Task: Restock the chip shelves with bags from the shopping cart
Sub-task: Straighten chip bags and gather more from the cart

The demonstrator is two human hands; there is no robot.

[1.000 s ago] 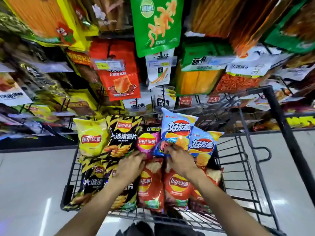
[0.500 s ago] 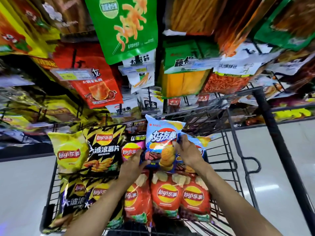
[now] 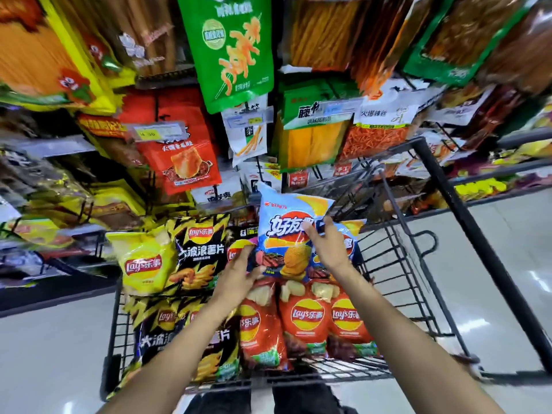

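Observation:
A blue chip bag (image 3: 283,231) stands raised above the other bags in the black wire shopping cart (image 3: 418,282). My left hand (image 3: 239,276) grips its lower left corner, thumb on the front. My right hand (image 3: 328,249) pinches its right edge, with fingers between it and a second blue bag (image 3: 351,237) behind. Below my hands lie three red Lay's bags (image 3: 307,321). To the left are a yellow Lay's bag (image 3: 143,264) and black Lay's bags (image 3: 200,255).
Snack shelves rise right behind the cart, hung with a green pack (image 3: 233,49), a red pack (image 3: 182,156) and orange packs (image 3: 313,141). The cart's handle bar (image 3: 466,222) runs along the right. Pale floor (image 3: 493,279) lies on both sides.
Both hands have lifted the front blue bag up out of the pile and toward the shelves. The view has tilted up and closer to the shelves.

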